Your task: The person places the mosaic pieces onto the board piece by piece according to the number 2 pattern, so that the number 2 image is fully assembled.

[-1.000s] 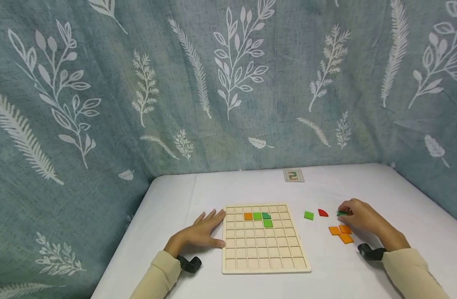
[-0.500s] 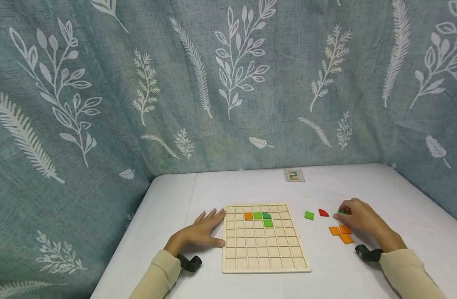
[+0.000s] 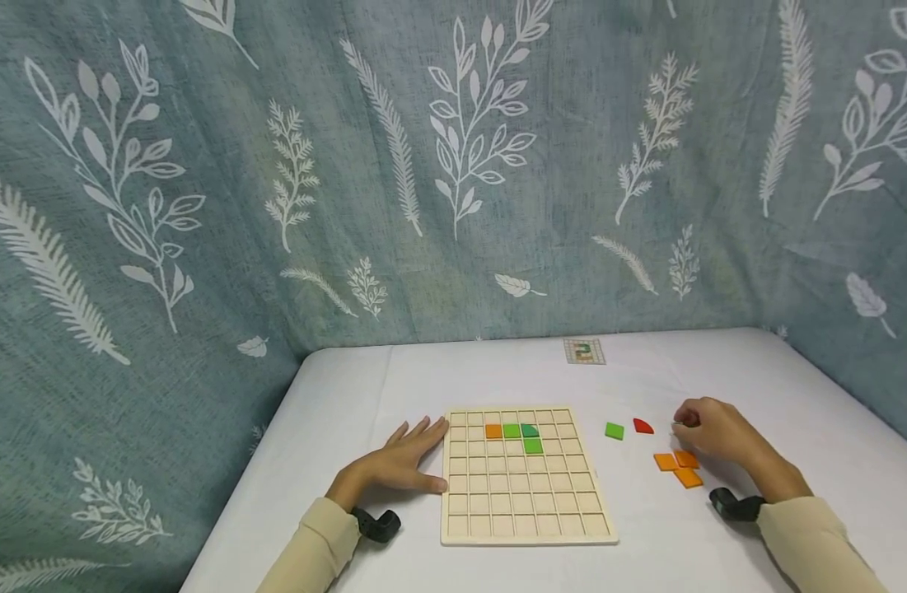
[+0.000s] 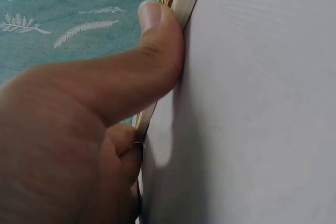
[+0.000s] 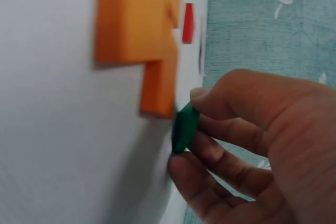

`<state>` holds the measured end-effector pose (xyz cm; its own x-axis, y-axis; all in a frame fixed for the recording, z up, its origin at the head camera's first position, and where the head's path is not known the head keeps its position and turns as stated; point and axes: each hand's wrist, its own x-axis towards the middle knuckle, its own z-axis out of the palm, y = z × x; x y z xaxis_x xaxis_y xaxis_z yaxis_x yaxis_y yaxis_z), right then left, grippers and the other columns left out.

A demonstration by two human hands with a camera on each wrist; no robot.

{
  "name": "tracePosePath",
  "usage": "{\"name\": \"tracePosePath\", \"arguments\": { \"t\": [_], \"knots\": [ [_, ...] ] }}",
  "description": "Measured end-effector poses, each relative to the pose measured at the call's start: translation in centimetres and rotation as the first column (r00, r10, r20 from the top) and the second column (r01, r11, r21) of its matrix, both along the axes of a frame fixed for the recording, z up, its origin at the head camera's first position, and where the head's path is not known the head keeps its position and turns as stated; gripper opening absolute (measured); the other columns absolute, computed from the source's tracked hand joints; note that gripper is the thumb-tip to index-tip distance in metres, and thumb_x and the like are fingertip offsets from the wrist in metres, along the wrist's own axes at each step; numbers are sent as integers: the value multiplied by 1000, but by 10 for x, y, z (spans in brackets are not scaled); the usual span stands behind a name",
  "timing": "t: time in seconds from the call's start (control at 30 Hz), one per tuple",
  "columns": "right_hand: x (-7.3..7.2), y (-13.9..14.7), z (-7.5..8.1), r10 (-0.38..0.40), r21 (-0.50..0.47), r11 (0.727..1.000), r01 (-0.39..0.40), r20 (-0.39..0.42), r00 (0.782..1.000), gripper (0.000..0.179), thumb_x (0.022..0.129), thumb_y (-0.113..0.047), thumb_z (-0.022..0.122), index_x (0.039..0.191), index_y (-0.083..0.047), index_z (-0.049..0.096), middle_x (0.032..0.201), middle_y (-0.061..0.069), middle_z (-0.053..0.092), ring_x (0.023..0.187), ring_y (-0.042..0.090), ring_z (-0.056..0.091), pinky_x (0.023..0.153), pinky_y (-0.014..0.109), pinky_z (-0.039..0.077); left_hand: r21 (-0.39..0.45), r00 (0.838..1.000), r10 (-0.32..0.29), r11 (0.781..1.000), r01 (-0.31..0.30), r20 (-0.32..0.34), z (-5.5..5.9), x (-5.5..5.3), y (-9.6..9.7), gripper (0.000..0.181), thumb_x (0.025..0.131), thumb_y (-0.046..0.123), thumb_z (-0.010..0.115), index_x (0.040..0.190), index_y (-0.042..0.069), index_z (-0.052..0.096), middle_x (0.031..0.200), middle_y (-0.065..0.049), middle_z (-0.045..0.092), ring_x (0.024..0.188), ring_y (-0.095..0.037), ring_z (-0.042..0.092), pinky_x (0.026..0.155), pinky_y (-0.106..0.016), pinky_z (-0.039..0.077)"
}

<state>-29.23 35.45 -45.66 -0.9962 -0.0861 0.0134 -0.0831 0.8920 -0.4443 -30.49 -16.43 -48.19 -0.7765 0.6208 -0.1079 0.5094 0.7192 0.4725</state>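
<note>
- Pinching, by right hand [image 3: 715, 432]: thumb and fingertips round one green piece [image 5: 186, 129], between two and three o'clock of the grid board [image 3: 501, 503]; whether it clears the tabletop [image 3: 394, 379], cannot tell. Best held by its edges, face free.
- Orange tiles [image 3: 688, 478], three, bunched near, at six o'clock of those fingertips: raise the piece before going sideways, lest they scatter.
- Red piece [image 3: 642, 426], one, at nine o'clock of the same fingertips; lime tile [image 3: 614, 431], one, beyond it. Pass above both.
- Grid board, one; four pieces [image 3: 533, 445] seated towards its twelve o'clock. Setting down there would call for squaring to the ridges, then light pressure.
- Left hand [image 3: 399, 463], spread, thumb touching the board's nine o'clock edge: useful brace, no push needed.
- Pattern card [image 3: 584, 351], one, at one o'clock, well apart: worth a glance.
</note>
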Motion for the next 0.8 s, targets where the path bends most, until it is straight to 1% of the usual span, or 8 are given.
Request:
{"name": "tracePosePath", "arguments": {
  "t": [0.23, 0.4, 0.63, 0.7, 0.8],
  "knots": [
    [-1, -1, 4, 21, 10, 1000, -21, 11, 1000, 22, 87, -12, 72, 99, 6, 66, 86, 10, 61, 78, 24, 53, 71, 39, 55, 5, 1000, 4, 1000, -4, -7, 1, 1, 0, 105, 86, 57, 71, 161, 10, 15, 169, -6, 15, 157, -30, 5, 127, -54, 0],
    [2, 0, 1, 30, 19, 999, -30, 21, 999, 21, 86, -13, 72, 97, 4, 66, 82, 8, 59, 75, 22, 52, 68, 35, 51, -6, 1000, 6, 1000, -6, -2, -1, 4, 1, 105, 86, 56, 71, 161, 10, 15, 169, -6, 14, 157, -30, 5, 127, -54, 0],
    [3, 1, 1, 4, 1, 1000, -4, 54, 999, 27, 86, -15, 73, 100, 6, 63, 86, 11, 63, 76, 22, 54, 68, 34, 54, -11, 1000, -3, 1000, 3, -6, 1, 4, 0, 104, 86, 57, 69, 161, 10, 14, 169, -6, 14, 157, -30, 5, 127, -54, 0],
    [3, 2, 1, 5, -8, 1000, -5, 52, 999, 27, 86, -14, 72, 100, 7, 63, 86, 11, 63, 76, 23, 54, 68, 33, 53, -7, 1000, -3, 1000, 3, -3, 1, 4, 0, 104, 87, 57, 69, 161, 10, 14, 169, -6, 14, 158, -30, 5, 127, -54, -1],
    [5, 2, 0, 29, -15, 999, -29, 35, 999, 24, 85, -13, 72, 99, 6, 65, 85, 9, 63, 75, 22, 53, 67, 32, 52, -4, 1000, -5, 1000, 5, -3, 1, 3, -1, 104, 87, 57, 69, 161, 10, 14, 169, -6, 14, 158, -29, 5, 127, -54, -1]
  ]
}}
